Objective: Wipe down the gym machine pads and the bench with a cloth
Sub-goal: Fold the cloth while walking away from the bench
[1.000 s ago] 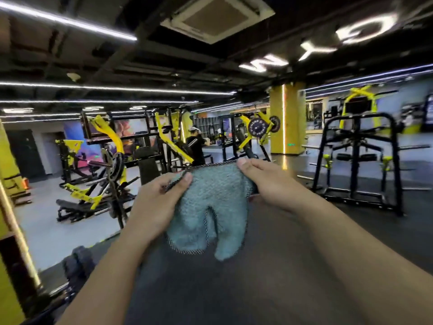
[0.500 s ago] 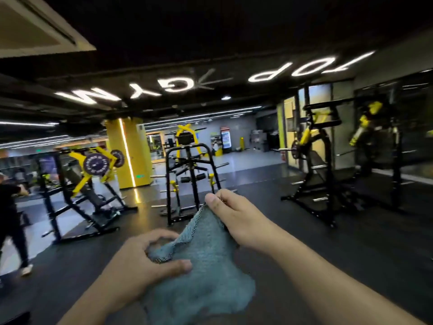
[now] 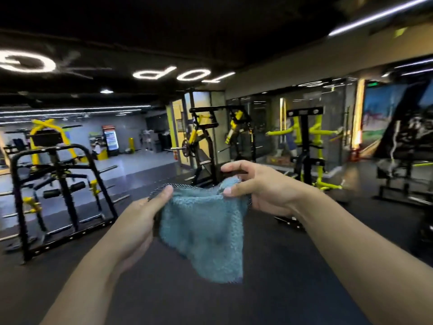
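Pinching the top edge of a blue cloth [image 3: 206, 228] at chest height, the left hand [image 3: 138, 221] grips one corner between thumb and fingers while the right hand [image 3: 260, 186] nips the other corner, index finger stretched forward. The cloth hangs between them over the dark floor [image 3: 293, 266]. A black rack [image 3: 58, 184] stands left; yellow-and-black machines [image 3: 304, 146] line the mirrored wall behind.
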Demonstrator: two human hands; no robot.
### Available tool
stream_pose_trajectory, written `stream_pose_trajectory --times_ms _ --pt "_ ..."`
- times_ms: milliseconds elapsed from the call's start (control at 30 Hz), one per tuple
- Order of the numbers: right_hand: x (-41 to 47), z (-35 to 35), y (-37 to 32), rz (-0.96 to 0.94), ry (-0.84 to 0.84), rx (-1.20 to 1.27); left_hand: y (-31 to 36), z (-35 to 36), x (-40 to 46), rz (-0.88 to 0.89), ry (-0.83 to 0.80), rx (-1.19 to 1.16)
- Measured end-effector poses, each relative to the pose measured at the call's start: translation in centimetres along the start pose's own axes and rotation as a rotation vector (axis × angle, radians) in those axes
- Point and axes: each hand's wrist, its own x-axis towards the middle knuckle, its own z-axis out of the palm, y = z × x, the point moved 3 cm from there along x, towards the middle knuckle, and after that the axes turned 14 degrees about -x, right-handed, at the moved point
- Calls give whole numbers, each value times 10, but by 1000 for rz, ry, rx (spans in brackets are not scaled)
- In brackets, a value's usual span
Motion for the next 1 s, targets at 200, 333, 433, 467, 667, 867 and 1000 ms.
stream_pose_trajectory --times_ms 200,333,433,467,667,867,1000 --pt "-57 -97 37 150 290 -121 -33 80 57 -92 -121 168" --pt "-94 -162 51 149 617 -275 -61 163 91 -133 -179 144" --pt "-130 -214 57 148 815 -304 -86 240 108 -223 -281 38" --pt "-143 -233 62 168 858 -288 -94 265 112 -260 -326 9" --pt "-235 -339 90 334 905 -17 -138 390 131 -354 -540 -166" --pt "-289 -386 77 369 866 -275 -176 472 154 -304 -787 -9" --pt "-288 -391 64 428 859 -582 -188 508 182 -90 -891 256"
